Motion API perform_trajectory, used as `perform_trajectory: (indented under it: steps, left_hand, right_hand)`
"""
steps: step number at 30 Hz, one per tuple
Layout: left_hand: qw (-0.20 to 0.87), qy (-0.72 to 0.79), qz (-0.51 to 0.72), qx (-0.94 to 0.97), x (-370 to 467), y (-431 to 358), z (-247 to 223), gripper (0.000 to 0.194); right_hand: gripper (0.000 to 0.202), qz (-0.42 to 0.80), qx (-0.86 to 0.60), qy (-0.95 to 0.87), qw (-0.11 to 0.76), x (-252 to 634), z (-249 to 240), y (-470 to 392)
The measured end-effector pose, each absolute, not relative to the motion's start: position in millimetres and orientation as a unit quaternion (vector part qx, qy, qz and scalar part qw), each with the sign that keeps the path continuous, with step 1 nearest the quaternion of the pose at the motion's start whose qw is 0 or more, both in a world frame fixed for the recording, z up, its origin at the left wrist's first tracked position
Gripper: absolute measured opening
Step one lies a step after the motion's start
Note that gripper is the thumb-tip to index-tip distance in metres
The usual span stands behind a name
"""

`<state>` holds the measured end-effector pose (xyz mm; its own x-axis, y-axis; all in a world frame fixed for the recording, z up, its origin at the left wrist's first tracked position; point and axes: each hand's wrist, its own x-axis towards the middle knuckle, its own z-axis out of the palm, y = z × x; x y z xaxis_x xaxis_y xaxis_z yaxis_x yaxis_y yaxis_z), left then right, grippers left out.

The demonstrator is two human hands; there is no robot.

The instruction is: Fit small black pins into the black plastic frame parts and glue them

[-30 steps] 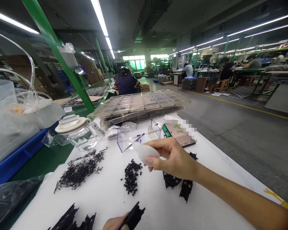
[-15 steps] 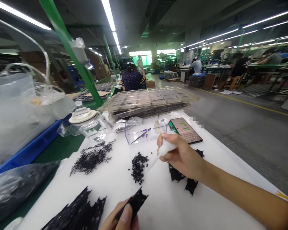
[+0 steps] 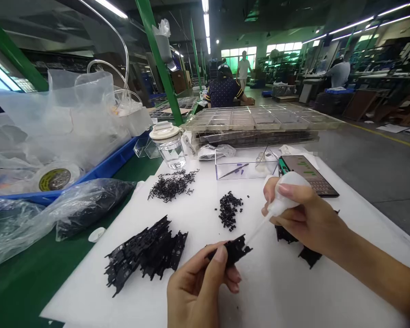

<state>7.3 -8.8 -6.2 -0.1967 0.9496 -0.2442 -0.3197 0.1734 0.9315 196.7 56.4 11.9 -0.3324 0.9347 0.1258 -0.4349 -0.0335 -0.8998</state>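
Note:
My left hand [image 3: 205, 282] pinches a flat black plastic part [image 3: 235, 250] with notched ends, low in the middle of the view. In my right hand [image 3: 314, 218] is a white squeeze bottle [image 3: 289, 193], its thin clear nozzle slanting down to the part's right end. A pile of tiny black pieces [image 3: 228, 209] lies just beyond the part. Left of my left hand is a stack of black parts [image 3: 143, 250], with thin black branching pieces [image 3: 172, 186] behind it. More black parts [image 3: 310, 256] lie partly hidden under my right hand.
Farther back stand a lidded clear jar [image 3: 172, 148], a clear box [image 3: 248, 169] holding tweezers, a phone [image 3: 310, 175] and stacked clear trays [image 3: 259, 119]. At the left, a blue bin [image 3: 112, 159] holds plastic bags. Two people are beyond the trays.
The view has swung left and down. Both hands have come closer together, and the bottle's nozzle has moved from beside the tiny pieces to the part in my left hand.

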Motion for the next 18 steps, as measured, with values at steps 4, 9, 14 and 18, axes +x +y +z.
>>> perform_trajectory:
  steps: [4,9,14,18]
  left_hand:
    - [0.576,0.518,0.548,0.315,3,-6,-9,0.029]
    - [0.587,0.504,0.530,0.346,-3,-5,-18,0.031]
    - [0.591,0.505,0.518,0.358,-3,-6,-18,0.031]
    - [0.582,0.511,0.528,0.349,2,-7,-11,0.027]
  right_hand:
    - [0.031,0.631,-0.282,-0.483,0.537,190,12,52]
    - [0.036,0.576,-0.316,-0.513,0.553,184,11,46]
    - [0.037,0.546,-0.340,-0.527,0.555,182,10,44]
    - [0.036,0.546,-0.337,-0.538,0.547,181,8,45]
